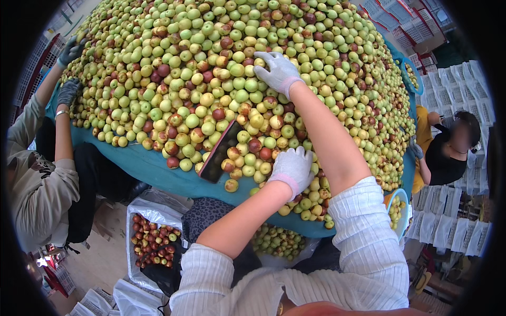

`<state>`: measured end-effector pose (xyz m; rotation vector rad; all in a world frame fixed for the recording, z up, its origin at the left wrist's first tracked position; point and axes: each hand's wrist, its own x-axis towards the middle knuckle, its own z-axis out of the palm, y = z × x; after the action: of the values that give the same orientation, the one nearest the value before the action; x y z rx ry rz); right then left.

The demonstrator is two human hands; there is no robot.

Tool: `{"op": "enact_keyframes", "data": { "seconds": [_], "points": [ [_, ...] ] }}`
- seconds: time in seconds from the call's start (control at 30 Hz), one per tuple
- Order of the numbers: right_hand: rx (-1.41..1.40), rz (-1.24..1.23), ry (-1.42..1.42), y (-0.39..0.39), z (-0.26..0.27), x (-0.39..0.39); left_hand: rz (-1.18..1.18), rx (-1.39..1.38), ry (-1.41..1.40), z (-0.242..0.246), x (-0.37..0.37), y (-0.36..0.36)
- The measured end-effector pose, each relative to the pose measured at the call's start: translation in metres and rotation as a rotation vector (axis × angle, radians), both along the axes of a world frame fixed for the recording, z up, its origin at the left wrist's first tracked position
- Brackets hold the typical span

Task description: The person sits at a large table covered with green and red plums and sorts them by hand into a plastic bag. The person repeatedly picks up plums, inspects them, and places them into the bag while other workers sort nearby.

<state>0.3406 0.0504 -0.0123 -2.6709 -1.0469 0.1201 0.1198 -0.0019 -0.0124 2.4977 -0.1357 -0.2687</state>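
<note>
A large heap of green, yellow and red-brown jujubes (pixel 189 71) spreads over a teal cloth (pixel 130 154). Both my hands wear pale grey knit gloves with pink cuffs. Up on the heap, my right hand (pixel 278 73) has its thumb and fingers apart, with a yellowish jujube (pixel 259 62) between them. Lower down, near the cloth's front edge, my left hand (pixel 293 170) rests on jujubes with its fingers bent; what lies under the palm is hidden. A smartphone (pixel 221 152) with a dark screen and a reddish case leans on the fruit, left of my left hand.
A plastic-lined crate (pixel 132 252) of redder jujubes stands at lower left. More jujubes (pixel 278 241) lie below the cloth's edge. Blue-rimmed baskets (pixel 402 197) sit at right. One person (pixel 43 189) works at left with gloved hands; another (pixel 444 152) is at right, before lined crates (pixel 454 94).
</note>
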Motion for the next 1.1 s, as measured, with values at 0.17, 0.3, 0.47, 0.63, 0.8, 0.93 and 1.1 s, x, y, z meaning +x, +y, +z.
{"op": "enact_keyframes", "data": {
  "seconds": [0.17, 0.3, 0.47, 0.63, 0.8, 0.93, 1.1],
  "points": [
    [-0.024, 0.203, 0.082, -0.031, 0.006, -0.006, 0.000, -0.036, -0.055, 0.003, -0.003, 0.000],
    [0.163, 0.163, 0.101, -0.049, 0.020, 0.027, -0.009, -0.050, -0.065, 0.004, -0.002, -0.002],
    [-0.040, -0.179, -0.414, -0.017, 0.017, 0.083, 0.030, -0.070, -0.078, 0.004, 0.002, -0.002],
    [-0.306, -0.392, -0.226, 0.002, 0.014, 0.086, 0.045, -0.100, -0.042, 0.011, 0.002, 0.002],
    [-0.306, -0.344, -0.095, -0.022, 0.017, 0.052, 0.016, -0.096, -0.050, 0.013, -0.003, 0.003],
    [-0.221, -0.132, -0.111, -0.066, 0.021, 0.009, 0.001, -0.088, -0.091, 0.012, -0.004, 0.002],
    [0.368, -0.020, -0.277, -0.168, 0.024, -0.058, -0.057, -0.072, -0.027, 0.009, -0.003, -0.001]
  ]
}}
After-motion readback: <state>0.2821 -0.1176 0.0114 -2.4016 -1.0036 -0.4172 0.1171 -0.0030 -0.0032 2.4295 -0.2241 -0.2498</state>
